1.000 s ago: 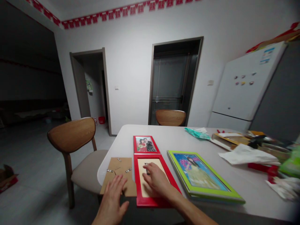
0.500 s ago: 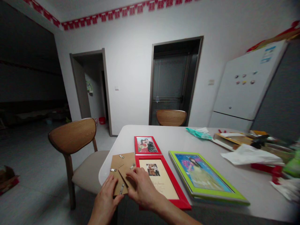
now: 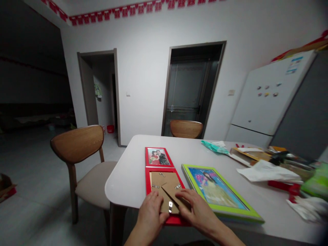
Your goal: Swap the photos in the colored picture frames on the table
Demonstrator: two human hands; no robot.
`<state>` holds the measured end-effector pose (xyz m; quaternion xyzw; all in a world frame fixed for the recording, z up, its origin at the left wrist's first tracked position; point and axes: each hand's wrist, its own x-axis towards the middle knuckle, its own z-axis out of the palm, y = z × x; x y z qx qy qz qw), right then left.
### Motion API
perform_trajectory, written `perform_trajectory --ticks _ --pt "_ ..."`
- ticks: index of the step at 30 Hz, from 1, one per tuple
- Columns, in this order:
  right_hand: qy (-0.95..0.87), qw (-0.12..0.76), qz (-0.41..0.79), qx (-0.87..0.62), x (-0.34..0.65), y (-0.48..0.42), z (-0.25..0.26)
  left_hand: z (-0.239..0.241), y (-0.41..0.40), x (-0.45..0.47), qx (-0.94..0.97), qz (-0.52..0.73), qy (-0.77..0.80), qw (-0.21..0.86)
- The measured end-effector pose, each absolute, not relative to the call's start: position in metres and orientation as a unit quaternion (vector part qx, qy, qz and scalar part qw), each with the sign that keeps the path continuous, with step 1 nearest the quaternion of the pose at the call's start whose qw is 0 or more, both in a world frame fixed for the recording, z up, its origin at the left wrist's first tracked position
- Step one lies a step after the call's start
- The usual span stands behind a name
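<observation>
A brown backing board (image 3: 165, 181) with several metal clips and a slanted stand flap lies over the lower opening of a red double picture frame (image 3: 147, 179). My left hand (image 3: 150, 212) grips the board's near left edge, thumb by the bottom clip. On the right side, my right hand (image 3: 196, 206) has its fingers closed on the board near the flap. The board covers most of the lower opening, and a pale strip shows along its left edge. In the upper opening is a photo (image 3: 158, 158) of two people. A green picture frame (image 3: 217, 188) lies right of my right hand.
The white table (image 3: 128, 171) has a rounded left corner. Along its right side lie a teal packet (image 3: 214, 147), a cardboard piece (image 3: 252, 154), white paper (image 3: 269, 172) and a red object (image 3: 294, 193). Wooden chairs (image 3: 79, 145) stand at the left and behind (image 3: 186, 129).
Both hands have carried the backing board rightward from beside the red frame onto its lower opening. It now covers the small photo and cream sheet there. The view has shifted slightly.
</observation>
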<state>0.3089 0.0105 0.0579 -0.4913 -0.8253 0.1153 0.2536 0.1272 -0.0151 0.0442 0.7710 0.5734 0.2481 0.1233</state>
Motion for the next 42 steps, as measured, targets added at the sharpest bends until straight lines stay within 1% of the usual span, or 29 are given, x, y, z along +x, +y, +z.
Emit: perform_trajectory --ticks 6,13,18,22,29,34,38,42 --pt "-0.832 0.231 0.064 -0.500 0.299 0.014 0.050 0.045 -0.016 0.122 0.774 0.226 0.576 0.136" --pt "-0.841 0.213 0.028 -0.497 0.291 0.014 0.042 0.036 -0.019 0.110 0.789 0.239 0.542 0.162" --pt "-0.876 0.225 0.039 -0.426 0.284 0.008 0.048 0.031 -0.024 0.105 0.784 0.263 0.539 0.158" --pt "-0.906 0.204 0.054 -0.367 0.278 0.000 0.052 0.030 -0.024 0.102 0.778 0.278 0.539 0.163" --pt "-0.919 0.187 0.053 -0.342 0.282 -0.002 0.053 0.031 -0.023 0.101 0.778 0.277 0.539 0.169" --pt "-0.910 0.200 0.072 -0.357 0.285 -0.001 0.054 0.030 -0.023 0.101 0.771 0.292 0.537 0.176" --pt "-0.863 0.223 0.055 -0.451 0.288 0.021 0.050 0.030 -0.022 0.101 0.767 0.283 0.549 0.174" --pt "-0.824 0.197 0.014 -0.531 0.287 0.046 0.047 0.030 -0.022 0.101 0.767 0.272 0.555 0.170"
